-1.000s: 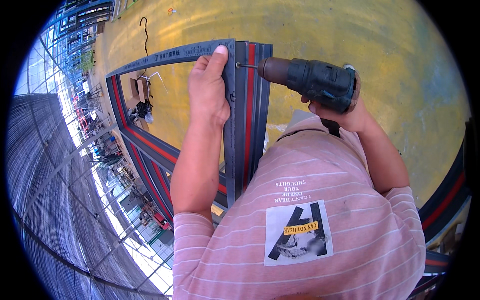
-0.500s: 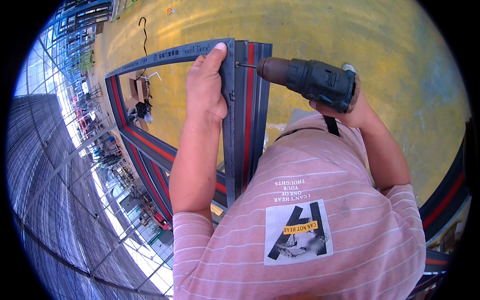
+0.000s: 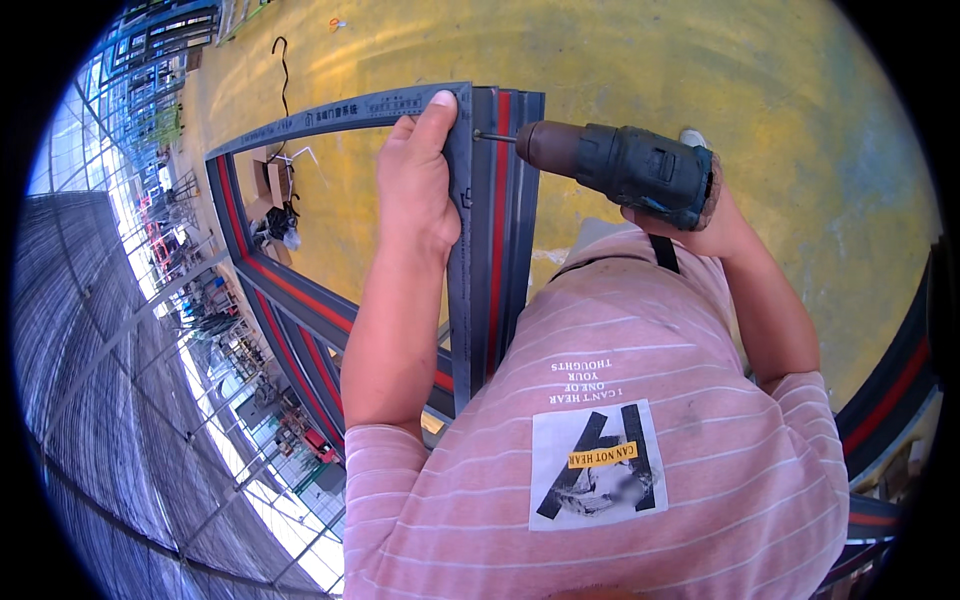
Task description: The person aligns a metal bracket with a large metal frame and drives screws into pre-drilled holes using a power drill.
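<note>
A dark grey metal window frame (image 3: 484, 230) with red strips stands in front of me, to the left of my body. My left hand (image 3: 418, 180) grips its side bar near the top corner, thumb lying over the face and the other fingers mostly hidden behind. In my right hand (image 3: 695, 225) is a dark cordless drill (image 3: 625, 165), held by its grip; the fingers are largely hidden under it. The drill points left, and its thin bit (image 3: 495, 137) reaches the frame's side just below that corner. Whether the tip is inside a hole is too small to tell.
On the yellow floor (image 3: 660, 60) beyond lie a black cable (image 3: 285, 75), orange-handled scissors (image 3: 337, 24) and an open cardboard box (image 3: 265, 185) with a dark bag. Racks (image 3: 160, 50) line the far left. Another red-striped frame (image 3: 890, 395) stands at the right edge.
The drill and its bit have dropped very slightly in the picture. My left hand keeps its hold on the frame, which looks almost unmoved.
</note>
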Tool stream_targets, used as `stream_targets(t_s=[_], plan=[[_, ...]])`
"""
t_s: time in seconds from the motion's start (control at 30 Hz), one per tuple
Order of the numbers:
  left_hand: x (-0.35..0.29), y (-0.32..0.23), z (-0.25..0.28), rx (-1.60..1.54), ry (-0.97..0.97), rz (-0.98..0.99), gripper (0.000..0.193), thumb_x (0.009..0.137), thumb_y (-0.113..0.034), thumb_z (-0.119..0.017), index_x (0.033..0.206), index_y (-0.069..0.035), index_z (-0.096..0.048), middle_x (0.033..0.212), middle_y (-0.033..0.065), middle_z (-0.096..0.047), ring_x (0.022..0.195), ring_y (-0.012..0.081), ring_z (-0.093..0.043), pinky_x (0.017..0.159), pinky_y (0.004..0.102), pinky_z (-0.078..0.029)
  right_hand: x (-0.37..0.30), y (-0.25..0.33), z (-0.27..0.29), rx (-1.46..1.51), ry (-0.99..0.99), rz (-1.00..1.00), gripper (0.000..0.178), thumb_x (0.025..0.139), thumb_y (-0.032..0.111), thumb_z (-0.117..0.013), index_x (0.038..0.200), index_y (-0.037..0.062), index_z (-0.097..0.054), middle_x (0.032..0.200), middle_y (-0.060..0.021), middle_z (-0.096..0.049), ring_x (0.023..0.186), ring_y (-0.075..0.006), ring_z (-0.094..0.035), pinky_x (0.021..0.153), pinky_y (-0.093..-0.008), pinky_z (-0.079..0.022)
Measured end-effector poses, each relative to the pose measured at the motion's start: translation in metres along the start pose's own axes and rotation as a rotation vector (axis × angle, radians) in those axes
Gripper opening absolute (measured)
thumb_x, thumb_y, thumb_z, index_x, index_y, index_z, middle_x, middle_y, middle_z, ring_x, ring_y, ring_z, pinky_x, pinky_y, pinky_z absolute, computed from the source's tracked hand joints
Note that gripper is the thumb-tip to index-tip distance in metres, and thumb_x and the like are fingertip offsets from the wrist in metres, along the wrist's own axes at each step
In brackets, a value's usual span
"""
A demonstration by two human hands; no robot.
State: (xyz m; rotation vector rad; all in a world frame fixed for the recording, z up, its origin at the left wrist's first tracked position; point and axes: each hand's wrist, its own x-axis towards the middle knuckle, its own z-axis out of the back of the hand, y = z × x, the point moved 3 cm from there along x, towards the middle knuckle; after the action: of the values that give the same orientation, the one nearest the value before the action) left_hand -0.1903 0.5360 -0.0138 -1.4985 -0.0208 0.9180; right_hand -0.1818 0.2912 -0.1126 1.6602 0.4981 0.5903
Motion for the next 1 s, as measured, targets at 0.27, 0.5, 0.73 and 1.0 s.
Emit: stream_targets(t_s=[0.27, 0.5, 0.73, 1.0], plan=[[-0.001, 0.001, 0.001, -0.147, 0.025, -0.015, 0.022, 0.089, -0.017, -0.073, 0.087, -0.004, -0.054, 0.079, 0.0077, -0.066, 0.063, 0.0118, -0.063, 0.06, 0.0275, -0.056, -0.016, -0.026, 0.039, 0.142, -0.089, -0.16, 0.042, 0.073, 0.004, -0.074, 0.114, 0.001, -0.065, 0.103, -0.0078, -0.07, 0.086, -0.016, -0.063, 0.083, -0.0321, -0.051], [0.002, 0.003, 0.001, -0.17, -0.01, 0.053, 0.02, 0.087, -0.015, -0.074, 0.086, -0.003, -0.058, 0.079, 0.0051, -0.065, 0.065, 0.0093, -0.061, 0.06, 0.024, -0.052, 0.014, -0.029, 0.063, 0.352, -0.204, -0.382, 0.05, 0.07, 0.013, -0.073, 0.119, 0.0028, -0.063, 0.106, -0.0118, -0.069, 0.078, -0.0171, -0.061, 0.075, -0.0331, -0.051], [-0.001, 0.007, 0.007, 0.132, -0.095, 0.089, 0.027, 0.082, -0.023, -0.077, 0.085, -0.002, -0.059, 0.075, -0.0013, -0.056, 0.069, 0.0049, -0.047, 0.062, 0.0225, -0.041, 0.135, -0.024, 0.082, 0.425, 0.358, -0.501, 0.052, 0.07, 0.018, -0.076, 0.117, -0.001, -0.062, 0.102, -0.0131, -0.069, 0.077, -0.018, -0.063, 0.072, -0.0317, -0.053], [0.004, -0.028, -0.02, 0.083, -0.103, 0.429, 0.042, 0.078, -0.022, -0.083, 0.11, -0.002, -0.064, 0.086, -0.002, -0.062, 0.074, 0.0056, -0.051, 0.066, 0.0224, -0.043, 0.274, -0.052, 0.106, 0.192, 1.046, -0.594, 0.045, 0.063, 0.007, -0.081, 0.106, 0.0023, -0.068, 0.107, -0.0071, -0.069, 0.094, -0.0193, -0.063, 0.088, -0.0348, -0.049]])
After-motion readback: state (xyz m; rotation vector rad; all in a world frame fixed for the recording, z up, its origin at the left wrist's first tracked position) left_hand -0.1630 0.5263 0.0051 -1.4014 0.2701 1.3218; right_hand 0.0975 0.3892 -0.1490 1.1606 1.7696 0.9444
